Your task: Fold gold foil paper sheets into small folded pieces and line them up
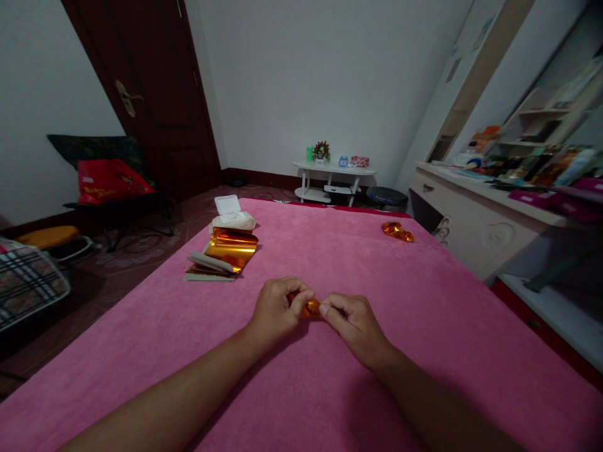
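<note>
Near the middle of the pink cloth (301, 389), a small piece of shiny orange-gold foil (311, 307) lies between both hands. My left hand (281, 306) is closed on the foil's left part, its thumb on top. With thumb and fingers pinched together, my right hand (351, 321) grips the foil's right end. The fingers hide much of the foil. To the left rests a stack of gold foil sheets (233, 247) with grey paper (210, 262). A crumpled gold foil piece (397, 231) sits at the far right of the cloth.
An open white box (229, 210) stands behind the foil stack. Beyond the far edge are a small white table (334, 168) and a dark round stool (387, 196). At the right is a cluttered white dresser (475, 220); at the left, a chair holds a red bag (110, 180).
</note>
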The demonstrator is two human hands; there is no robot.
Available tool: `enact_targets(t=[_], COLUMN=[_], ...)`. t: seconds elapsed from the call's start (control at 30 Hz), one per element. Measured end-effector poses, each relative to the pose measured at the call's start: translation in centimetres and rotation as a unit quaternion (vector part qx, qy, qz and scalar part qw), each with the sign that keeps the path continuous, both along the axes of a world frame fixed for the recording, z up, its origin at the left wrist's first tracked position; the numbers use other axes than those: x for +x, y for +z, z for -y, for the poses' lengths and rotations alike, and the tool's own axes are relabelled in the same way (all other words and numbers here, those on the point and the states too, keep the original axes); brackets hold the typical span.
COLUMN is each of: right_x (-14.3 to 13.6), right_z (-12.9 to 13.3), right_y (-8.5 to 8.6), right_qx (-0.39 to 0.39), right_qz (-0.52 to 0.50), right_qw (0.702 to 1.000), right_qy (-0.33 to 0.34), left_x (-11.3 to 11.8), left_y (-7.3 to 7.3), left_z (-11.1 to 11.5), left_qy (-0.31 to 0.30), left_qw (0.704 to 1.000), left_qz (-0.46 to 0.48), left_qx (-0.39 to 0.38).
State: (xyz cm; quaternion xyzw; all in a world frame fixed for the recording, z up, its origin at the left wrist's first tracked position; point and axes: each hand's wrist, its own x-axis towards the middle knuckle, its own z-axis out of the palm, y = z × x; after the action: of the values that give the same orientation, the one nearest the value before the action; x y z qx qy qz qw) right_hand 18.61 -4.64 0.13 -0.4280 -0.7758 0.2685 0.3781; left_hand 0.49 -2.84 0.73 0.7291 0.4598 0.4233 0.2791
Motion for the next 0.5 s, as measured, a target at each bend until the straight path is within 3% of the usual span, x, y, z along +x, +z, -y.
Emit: enact_targets(t=[0.17, 0.2, 0.3, 0.37, 0.5], right_x=[1.1, 1.1, 0.5, 0.0, -0.4], right_z=[-0.4, -0.5, -0.7, -0.6, 0.0], right_y=[-0.5, -0.6, -0.5, -0.2, 0.5], right_qx=[0.016, 0.021, 0.041, 0.067, 0.099], right_qz=[-0.033, -0.049, -0.096, -0.109, -0.110], right_qw=[0.998, 0.996, 0.992, 0.992, 0.987], right_qy=[-0.056, -0.072, -0.071, -0.020, 0.065], left_x=[-1.6, -1.7, -1.4, -1.0, -0.5], left_y=[0.1, 0.1, 0.1, 0.1, 0.2], left_z=[-2.1, -2.2, -1.8, -1.2, -0.5], left_qy=[0.109, 0.091, -0.046, -0.116, -0.183], left_qw=[0.983, 0.975, 0.934, 0.908, 0.881], left_qz=[0.118, 0.136, 0.188, 0.213, 0.199], left_qx=[-0.092, -0.152, -0.301, -0.342, -0.389])
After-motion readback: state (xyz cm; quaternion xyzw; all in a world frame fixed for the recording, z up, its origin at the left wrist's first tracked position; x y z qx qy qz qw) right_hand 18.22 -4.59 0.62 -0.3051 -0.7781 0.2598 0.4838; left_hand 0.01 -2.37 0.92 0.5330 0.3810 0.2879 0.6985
